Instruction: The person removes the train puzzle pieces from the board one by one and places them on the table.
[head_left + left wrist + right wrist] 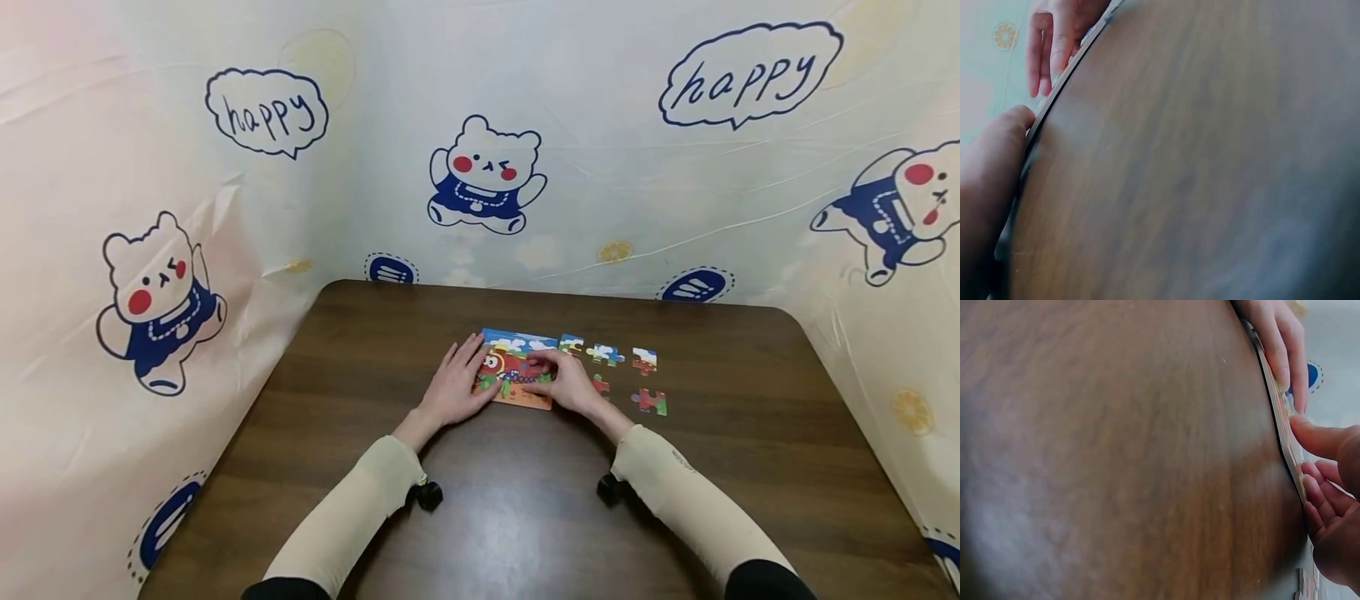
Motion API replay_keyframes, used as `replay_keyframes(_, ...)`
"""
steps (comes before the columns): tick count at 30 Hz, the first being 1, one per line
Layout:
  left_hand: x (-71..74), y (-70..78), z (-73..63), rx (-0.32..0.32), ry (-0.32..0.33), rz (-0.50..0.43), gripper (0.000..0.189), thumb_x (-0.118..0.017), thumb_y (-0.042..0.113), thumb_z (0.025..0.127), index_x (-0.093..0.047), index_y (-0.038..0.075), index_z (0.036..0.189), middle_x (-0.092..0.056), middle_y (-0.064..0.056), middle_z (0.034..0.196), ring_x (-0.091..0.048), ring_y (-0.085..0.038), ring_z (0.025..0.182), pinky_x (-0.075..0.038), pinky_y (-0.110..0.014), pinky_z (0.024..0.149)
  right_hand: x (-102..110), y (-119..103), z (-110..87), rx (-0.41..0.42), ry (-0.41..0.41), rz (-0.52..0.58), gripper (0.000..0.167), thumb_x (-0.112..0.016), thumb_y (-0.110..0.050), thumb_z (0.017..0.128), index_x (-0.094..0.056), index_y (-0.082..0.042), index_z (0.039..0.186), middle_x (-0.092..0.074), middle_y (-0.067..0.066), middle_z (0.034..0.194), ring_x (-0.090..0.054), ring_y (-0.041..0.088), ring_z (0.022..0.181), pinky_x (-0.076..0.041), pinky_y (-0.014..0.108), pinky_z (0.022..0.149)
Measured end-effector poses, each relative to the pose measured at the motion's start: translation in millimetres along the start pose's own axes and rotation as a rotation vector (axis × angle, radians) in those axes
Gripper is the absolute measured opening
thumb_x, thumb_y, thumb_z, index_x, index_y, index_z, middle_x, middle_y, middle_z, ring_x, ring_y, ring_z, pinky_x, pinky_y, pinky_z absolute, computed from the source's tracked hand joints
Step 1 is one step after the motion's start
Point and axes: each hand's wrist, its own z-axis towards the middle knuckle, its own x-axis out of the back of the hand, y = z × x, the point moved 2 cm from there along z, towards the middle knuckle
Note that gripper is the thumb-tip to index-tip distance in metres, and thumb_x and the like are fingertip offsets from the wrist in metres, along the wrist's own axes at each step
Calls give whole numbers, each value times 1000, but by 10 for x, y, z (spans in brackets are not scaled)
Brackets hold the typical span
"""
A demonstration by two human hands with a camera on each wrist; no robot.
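Observation:
A colourful jigsaw puzzle (pixel 517 342) with a cartoon picture of blue sky, a red figure and an orange base lies on the table. My left hand (pixel 455 390) rests on its left side, fingers spread and thumb along the lower edge. Over the right part is my right hand (pixel 566 382), fingers bent. Its thumb (pixel 1319 439) touches the picture in the right wrist view, and the outer fingers curl beside the edge. I cannot tell whether a piece sits between its thumb and index finger. A loose puzzle piece (pixel 572 342) lies at the upper right edge.
More loose puzzle pieces lie right of the puzzle: a blue-and-white one (pixel 605 354), one with red and white (pixel 645 360), a red-and-green one (pixel 649 402), and a red one (pixel 601 384) partly behind the right hand. Printed cloth (pixel 480 50) surrounds the brown table (pixel 480 517).

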Motion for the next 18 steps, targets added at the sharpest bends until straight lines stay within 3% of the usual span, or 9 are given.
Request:
replay_keyframes(4,33,-90,20,24,-103,39,97,-53,72,105,-26,11,176,-19,-8,186,-13,-27,175,-12,-57,142,-10,22,-9,-1,-3,7,52,-91,-14,92,-73,-1,140,-79,17,126,-67,27,101,-53,32,86)
replay_keyframes(10,67,-252,-16,21,-187,70,101,-53,77,103,-18,20,178,-12,-6,188,-10,-27,176,-11,-57,142,-28,8,-32,-10,-13,14,49,-88,-13,94,-72,0,139,-79,18,124,-67,27,101,-53,32,86)
replay_keyframes(18,32,-311,9,-1,-161,85,101,-48,81,102,-16,24,179,-11,-5,188,-8,-26,176,-7,-56,142,-5,-49,64,9,-2,2,42,-82,-10,100,-72,5,137,-79,20,121,-72,28,97,-57,32,84)
